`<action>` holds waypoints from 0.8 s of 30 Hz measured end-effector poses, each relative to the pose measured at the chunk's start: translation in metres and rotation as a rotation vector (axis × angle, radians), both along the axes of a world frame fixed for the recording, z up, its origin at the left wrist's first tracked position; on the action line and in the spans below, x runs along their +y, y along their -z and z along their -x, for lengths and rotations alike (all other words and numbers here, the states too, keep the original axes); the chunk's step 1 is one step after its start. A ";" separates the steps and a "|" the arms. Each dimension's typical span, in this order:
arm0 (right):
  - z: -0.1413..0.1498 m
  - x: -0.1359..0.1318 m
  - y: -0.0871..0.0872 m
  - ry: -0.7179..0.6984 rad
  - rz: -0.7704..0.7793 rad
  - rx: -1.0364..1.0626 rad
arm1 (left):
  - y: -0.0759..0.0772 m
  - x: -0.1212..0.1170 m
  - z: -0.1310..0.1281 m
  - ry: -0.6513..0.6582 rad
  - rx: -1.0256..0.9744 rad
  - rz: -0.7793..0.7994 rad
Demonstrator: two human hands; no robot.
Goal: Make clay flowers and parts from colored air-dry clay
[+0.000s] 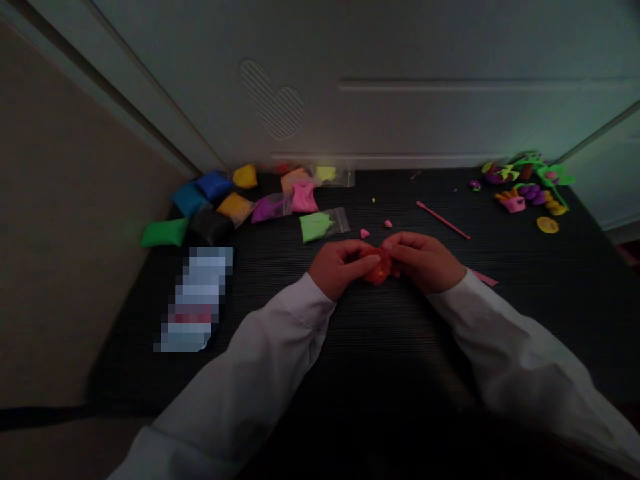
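Observation:
Between my two hands, over the middle of the dark table, is a round piece of red-orange modelling clay [379, 268]. My left hand [341, 267] pinches its left side between thumb and fingers. From the right, my right hand [425, 259] closes its fingertips on the upper right edge of the clay. Part of the piece is hidden behind the fingers. Just beyond my hands lie two small pink clay bits, one [365, 234] near my left fingertips and another [388, 223] a little farther off. A thin pink modelling stick [443, 220] lies beyond my right hand.
Several bags of coloured clay, including a light green one [316, 227], lie at the back left. A phone-like blurred object [197, 300] is left of my arm. Finished-looking clay figures [530, 190] and a yellow disc [547, 225] sit back right. A white panel [425, 120] stands behind the table.

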State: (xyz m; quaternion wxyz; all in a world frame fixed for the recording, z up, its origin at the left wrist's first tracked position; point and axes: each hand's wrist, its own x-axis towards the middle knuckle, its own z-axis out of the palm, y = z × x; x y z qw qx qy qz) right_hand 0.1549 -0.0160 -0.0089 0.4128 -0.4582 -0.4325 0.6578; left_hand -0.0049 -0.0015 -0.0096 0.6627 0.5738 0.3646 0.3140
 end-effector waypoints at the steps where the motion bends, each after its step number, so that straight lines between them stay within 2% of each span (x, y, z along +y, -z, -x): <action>1: 0.000 0.000 -0.001 0.005 -0.015 -0.018 | 0.000 0.000 0.000 0.002 0.006 -0.002; 5: 0.000 -0.002 -0.006 0.020 -0.112 -0.152 | -0.002 0.001 0.000 -0.004 -0.003 0.015; 13: 0.000 -0.004 -0.016 -0.006 -0.179 -0.317 | -0.001 0.001 0.000 -0.012 0.014 0.024; 20: 0.006 -0.012 -0.018 0.078 -0.466 -0.735 | 0.001 0.002 0.000 -0.022 -0.005 0.022; 24: 0.004 -0.010 -0.015 0.074 -0.464 -0.627 | 0.003 0.003 0.000 -0.032 -0.025 0.051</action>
